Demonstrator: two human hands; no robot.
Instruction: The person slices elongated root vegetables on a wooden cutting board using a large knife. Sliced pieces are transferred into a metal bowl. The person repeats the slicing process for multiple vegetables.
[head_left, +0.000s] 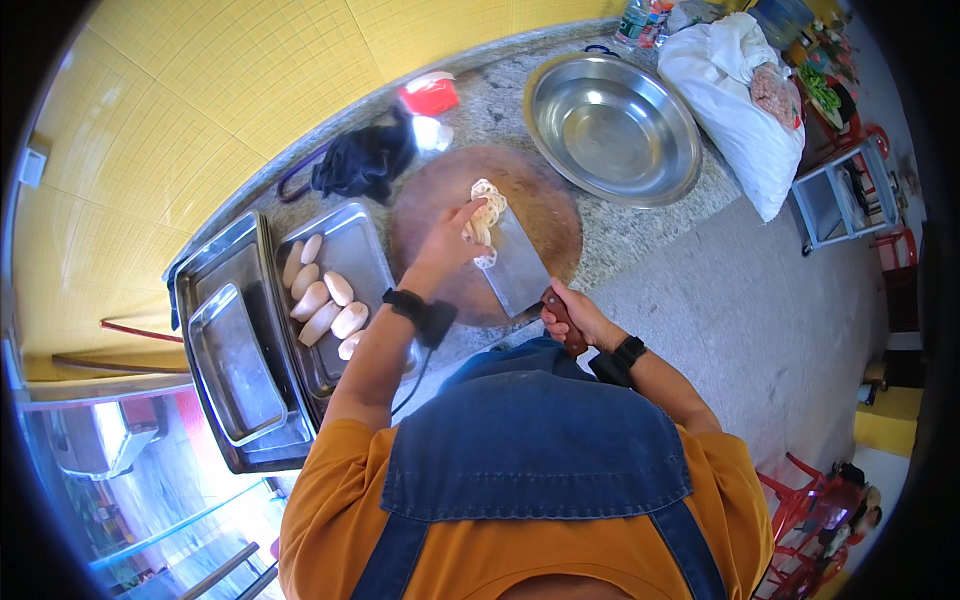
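Note:
My right hand (577, 319) grips the wooden handle of a Chinese cleaver (516, 262), its broad blade lying flat over a round wooden chopping board (424, 187). Lotus root slices (489, 211) rest bunched on the far part of the blade. Around their left side, my left hand (454, 240) has its thumb and fingers spread, touching the slices. Several whole peeled lotus root pieces (319, 322) lie in a metal tray (367, 255) left of the board.
A wide steel basin (611, 139) stands right of the board, beside a white sack (731, 105). Stacked metal trays (225, 255) are at the left. Black cloth or plastic (371, 157) and a red packet (431, 94) lie behind the board, near the yellow tiled wall.

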